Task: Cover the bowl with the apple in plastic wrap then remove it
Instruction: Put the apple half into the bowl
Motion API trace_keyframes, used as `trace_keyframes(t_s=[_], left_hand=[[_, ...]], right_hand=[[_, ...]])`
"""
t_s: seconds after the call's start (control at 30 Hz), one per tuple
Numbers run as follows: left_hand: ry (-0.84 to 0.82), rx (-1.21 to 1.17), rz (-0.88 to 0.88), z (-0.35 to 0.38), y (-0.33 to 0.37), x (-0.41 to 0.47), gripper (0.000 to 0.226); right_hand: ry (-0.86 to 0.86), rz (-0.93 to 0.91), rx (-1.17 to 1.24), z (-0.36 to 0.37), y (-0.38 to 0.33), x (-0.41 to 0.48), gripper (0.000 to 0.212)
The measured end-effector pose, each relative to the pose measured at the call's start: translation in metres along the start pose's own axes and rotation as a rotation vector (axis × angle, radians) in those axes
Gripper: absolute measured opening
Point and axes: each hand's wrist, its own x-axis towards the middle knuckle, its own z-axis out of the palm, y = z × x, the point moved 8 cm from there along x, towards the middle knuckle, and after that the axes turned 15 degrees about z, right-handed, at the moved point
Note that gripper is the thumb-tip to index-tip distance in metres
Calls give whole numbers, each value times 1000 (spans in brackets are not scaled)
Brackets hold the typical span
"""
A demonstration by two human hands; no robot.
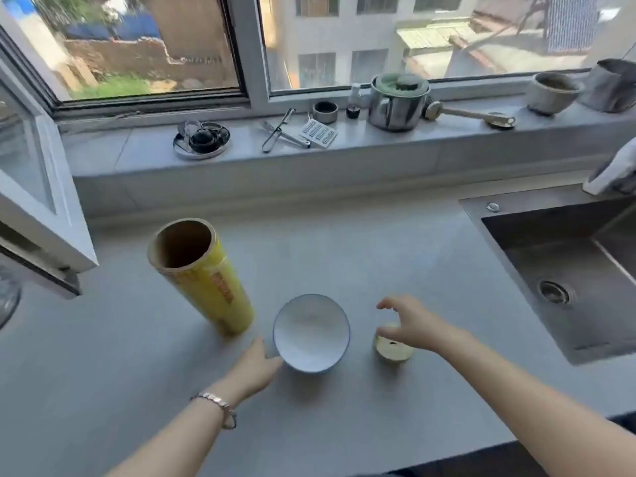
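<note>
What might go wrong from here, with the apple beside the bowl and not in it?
1. The right hand hovers over the apple with spread fingers; a loose hold might let it roll toward the sink.
2. The left hand only touches the side of the bowl, so the bowl may slide when the apple drops in.
3. The roll stands upright close by; a reaching arm might knock it over.

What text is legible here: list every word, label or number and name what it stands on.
No text can be read.
Plastic wrap roll: orange print down its yellow side, too blurred to read.
Wall outside the window: dark marks, too blurred.
Sink: faint mark on its front rim, too small.
</note>
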Motion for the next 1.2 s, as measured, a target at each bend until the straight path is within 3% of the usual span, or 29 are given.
trace_keyframes(t_s=[0.07,0.17,0.3,0.4,0.5,0.6,0.77,0.9,1.03,1.1,1.2], left_hand=[[29,-188,-54,12,-10,6,57],[83,-432,-62,21,-6,9,44],[110,-597,-84,23,3,12,33],[136,-616,-120,24,-2,18,44],[126,-598,-124,25,-8,22,56],[122,-626,-134,25,-12,23,56],[91,-640,-119,27,-13,22,55],[68,-640,-107,28,-11,20,54],[63,-633,-121,26,-17,20,51],[131,-614,-151,16,-22,17,50],[497,-425,-236,-34,-40,-2,76]], right_hand=[[-8,37,-120,13,12,4,65],[-68,97,-214,37,29,9,86],[-92,143,-203,50,42,20,85],[-72,173,-166,50,45,25,76],[80,187,-30,27,28,24,77],[166,25,146,9,-20,19,76],[-59,-192,-96,58,-88,25,69],[-40,-149,-261,84,-93,38,64],[-31,-124,-224,86,-97,39,81],[-39,-134,-210,81,-95,34,88],[-58,-149,-146,68,-92,25,81]])
